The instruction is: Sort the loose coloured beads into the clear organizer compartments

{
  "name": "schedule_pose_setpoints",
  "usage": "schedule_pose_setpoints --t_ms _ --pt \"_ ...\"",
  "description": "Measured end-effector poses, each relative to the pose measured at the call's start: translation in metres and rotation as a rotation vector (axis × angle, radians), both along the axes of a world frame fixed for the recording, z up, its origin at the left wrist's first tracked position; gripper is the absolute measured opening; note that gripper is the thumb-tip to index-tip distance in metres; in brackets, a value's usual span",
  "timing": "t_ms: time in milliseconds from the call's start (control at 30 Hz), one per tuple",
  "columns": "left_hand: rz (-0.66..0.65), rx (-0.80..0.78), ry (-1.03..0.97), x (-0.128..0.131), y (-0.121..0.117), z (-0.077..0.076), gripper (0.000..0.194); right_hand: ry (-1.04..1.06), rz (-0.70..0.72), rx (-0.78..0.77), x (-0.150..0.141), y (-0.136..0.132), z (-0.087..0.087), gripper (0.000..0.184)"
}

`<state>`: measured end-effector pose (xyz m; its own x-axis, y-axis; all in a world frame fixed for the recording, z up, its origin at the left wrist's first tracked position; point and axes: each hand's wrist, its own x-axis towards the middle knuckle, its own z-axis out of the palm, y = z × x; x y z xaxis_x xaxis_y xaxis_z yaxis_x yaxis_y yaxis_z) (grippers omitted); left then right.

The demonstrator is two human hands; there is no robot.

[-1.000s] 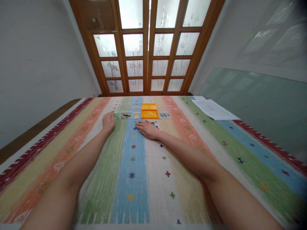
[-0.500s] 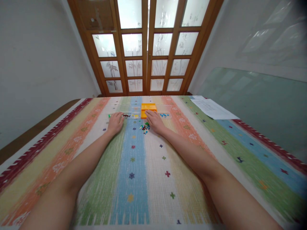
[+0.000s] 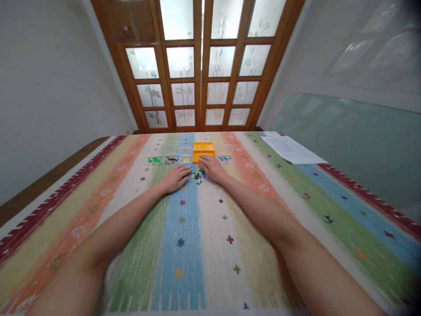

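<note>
A small pile of tiny coloured pieces [image 3: 198, 176] lies on the striped tablecloth [image 3: 210, 228]. My left hand [image 3: 176, 177] rests flat on the cloth just left of the pile, fingers stretched toward it. My right hand [image 3: 213, 168] lies flat to the right of the pile, fingertips at the near edge of an orange tray [image 3: 204, 152]. The tray sits in a row of clear compartments [image 3: 171, 159] with sorted pieces: green at the left, dark ones, yellow, blue at the right [image 3: 225, 158].
A printed sheet of paper [image 3: 291, 149] lies at the table's far right. A glass pane [image 3: 348, 140] leans against the right wall. Wooden doors with frosted panes [image 3: 200, 66] stand behind the table.
My left hand has slid right from the clear compartments to the pile of pieces. My right hand moved from the pile up to the orange tray and stays there.
</note>
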<state>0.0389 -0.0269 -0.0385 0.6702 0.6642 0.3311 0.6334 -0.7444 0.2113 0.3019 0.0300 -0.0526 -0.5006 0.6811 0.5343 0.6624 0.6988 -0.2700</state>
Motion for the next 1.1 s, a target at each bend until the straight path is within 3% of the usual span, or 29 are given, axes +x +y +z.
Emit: schedule_pose_setpoints --t_ms 233,767,1100 --pt "-0.057 -0.051 0.040 0.007 -0.005 0.002 0.048 0.000 0.066 0.007 -0.005 -0.003 -0.001 0.037" --pt "0.110 0.035 -0.048 -0.002 0.005 -0.007 0.050 0.031 0.040 -0.018 -0.003 -0.006 0.000 0.037" --pt "0.040 0.012 -0.052 -0.001 0.002 -0.002 0.047 0.084 0.079 -0.019 -0.001 -0.009 0.006 0.035"
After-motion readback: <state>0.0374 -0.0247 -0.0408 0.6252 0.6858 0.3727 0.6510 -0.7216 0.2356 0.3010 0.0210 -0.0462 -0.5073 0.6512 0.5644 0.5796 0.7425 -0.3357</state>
